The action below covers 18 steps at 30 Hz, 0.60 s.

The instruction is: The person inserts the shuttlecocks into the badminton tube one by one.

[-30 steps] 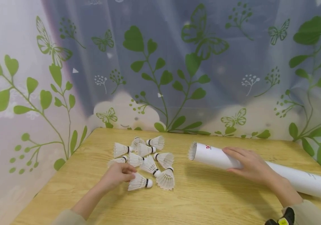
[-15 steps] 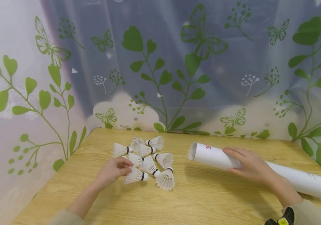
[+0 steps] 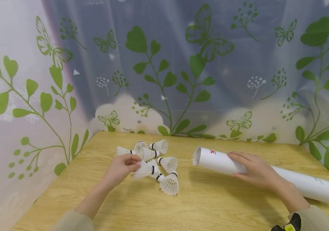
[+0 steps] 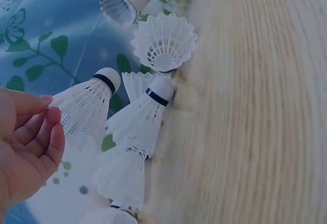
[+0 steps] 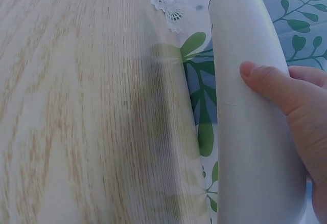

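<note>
Left hand [image 3: 120,169] has shifted up and right, pinching a shuttlecock [image 3: 145,169].

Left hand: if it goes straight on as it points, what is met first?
Beyond the held shuttlecock, the left hand would probably meet the loose shuttlecock to its right, or pass above; depth is unclear.

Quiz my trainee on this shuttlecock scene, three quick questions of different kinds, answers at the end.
1. True or false: the left hand pinches a shuttlecock by its skirt.
2. What colour is the band around that shuttlecock, beside its base? A) red B) black C) green
3. Fill in: in the head view, the open end of the white tube in the right hand faces toward the ____.

Key: 1. True. 2. B. 3. Loose shuttlecocks.
</note>
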Tool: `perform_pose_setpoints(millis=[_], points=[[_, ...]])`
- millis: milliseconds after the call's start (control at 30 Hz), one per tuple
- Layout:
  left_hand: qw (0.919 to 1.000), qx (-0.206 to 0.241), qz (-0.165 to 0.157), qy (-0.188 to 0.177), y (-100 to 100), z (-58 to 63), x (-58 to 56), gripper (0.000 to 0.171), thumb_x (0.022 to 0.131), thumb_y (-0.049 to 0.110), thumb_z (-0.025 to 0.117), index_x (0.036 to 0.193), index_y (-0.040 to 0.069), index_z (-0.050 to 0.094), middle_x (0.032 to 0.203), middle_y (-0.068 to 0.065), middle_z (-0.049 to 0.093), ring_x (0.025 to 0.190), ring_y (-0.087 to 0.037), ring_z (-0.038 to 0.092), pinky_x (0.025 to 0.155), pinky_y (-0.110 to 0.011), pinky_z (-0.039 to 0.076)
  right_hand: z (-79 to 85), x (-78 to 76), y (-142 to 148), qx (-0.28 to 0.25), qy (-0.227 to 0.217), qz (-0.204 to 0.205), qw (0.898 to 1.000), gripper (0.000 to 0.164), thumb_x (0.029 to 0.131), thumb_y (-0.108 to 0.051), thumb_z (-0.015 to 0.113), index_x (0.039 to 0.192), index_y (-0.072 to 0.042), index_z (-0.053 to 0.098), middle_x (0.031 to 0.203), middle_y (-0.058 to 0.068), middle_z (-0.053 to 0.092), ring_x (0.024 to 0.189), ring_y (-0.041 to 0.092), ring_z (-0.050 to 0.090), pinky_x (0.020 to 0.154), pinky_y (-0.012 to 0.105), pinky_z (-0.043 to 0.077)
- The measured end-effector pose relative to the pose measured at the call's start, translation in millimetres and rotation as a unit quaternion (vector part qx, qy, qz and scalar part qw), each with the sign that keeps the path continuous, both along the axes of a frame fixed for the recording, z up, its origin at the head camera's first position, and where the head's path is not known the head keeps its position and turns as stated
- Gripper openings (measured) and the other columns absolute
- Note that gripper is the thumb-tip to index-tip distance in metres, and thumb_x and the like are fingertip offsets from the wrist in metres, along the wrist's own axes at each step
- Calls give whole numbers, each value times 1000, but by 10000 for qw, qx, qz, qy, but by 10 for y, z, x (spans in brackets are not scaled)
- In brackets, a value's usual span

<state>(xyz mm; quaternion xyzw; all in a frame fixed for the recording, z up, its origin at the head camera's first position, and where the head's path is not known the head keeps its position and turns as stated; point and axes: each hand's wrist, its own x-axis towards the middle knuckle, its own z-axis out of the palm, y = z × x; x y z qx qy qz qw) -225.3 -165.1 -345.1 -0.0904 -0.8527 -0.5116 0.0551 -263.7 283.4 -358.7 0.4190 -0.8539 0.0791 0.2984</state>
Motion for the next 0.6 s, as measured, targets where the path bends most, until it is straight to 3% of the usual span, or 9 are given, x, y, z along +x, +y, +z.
perform_pose_setpoints(millis=[133, 400, 600], points=[[10000, 36, 56, 50, 93, 29, -44, 16, 82, 4, 67, 97, 1, 68, 83, -3, 66, 75, -16, 62, 70, -36, 51, -1, 3, 4, 0, -43, -22, 10000, 68, 67, -35, 80, 125, -7, 55, 118, 11, 60, 100, 30, 58, 74, 49, 49], [9996, 53, -97, 266, 325, 113, -116, 14, 82, 2, 67, 96, 1, 68, 85, -5, 67, 75, -15, 62, 63, -27, 48, -14, -9, 5, -16, 8, 96, 10000, 67, 72, -42, 76, 125, -7, 56, 118, 11, 60, 100, 30, 59, 73, 48, 49], [9994, -78, -208, 267, 501, 146, -207, 14, 83, 5, 68, 97, 6, 69, 82, 0, 66, 74, -13, 61, 65, -27, 49, -9, -10, -1, -13, 28, 145, 9999, 66, 74, -44, 74, 125, -7, 56, 118, 11, 60, 100, 29, 59, 72, 48, 50]])
